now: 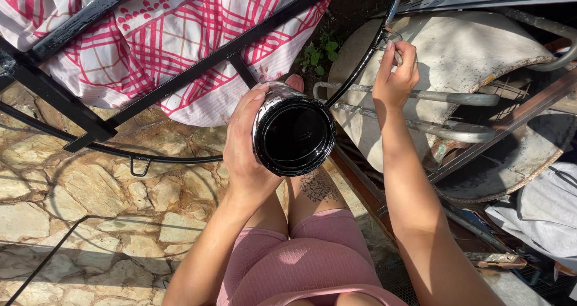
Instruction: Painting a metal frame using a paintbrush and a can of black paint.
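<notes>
1. Paint can sits in my left hand, fingers wrapped round its side, tilted so the open mouth faces me. It hangs above my knee, just below the curved black metal bar. The inside looks black and glossy.

2. My right hand is closed on a thin brush handle, pinched between thumb and fingers, up at the curved bar where it rises toward the top of the view. The bristles are hidden behind my fingers, so I cannot tell just where they touch.

3. My two hands are well apart, the can low and central, the brush higher and to the right.

4. To do this well, I judge I should keep the can close under the brush hand so drips fall into it, not on the stone paving or my pink shorts.

5. The bar is thin and round, so I would use light strokes along its length with little paint, turning my wrist to reach the far side.

6. An old wheelbarrow lies just behind the bar; I should keep the bristles off it.

7. A red-and-white checked cloth lies under the frame, near enough to catch splashes.
</notes>
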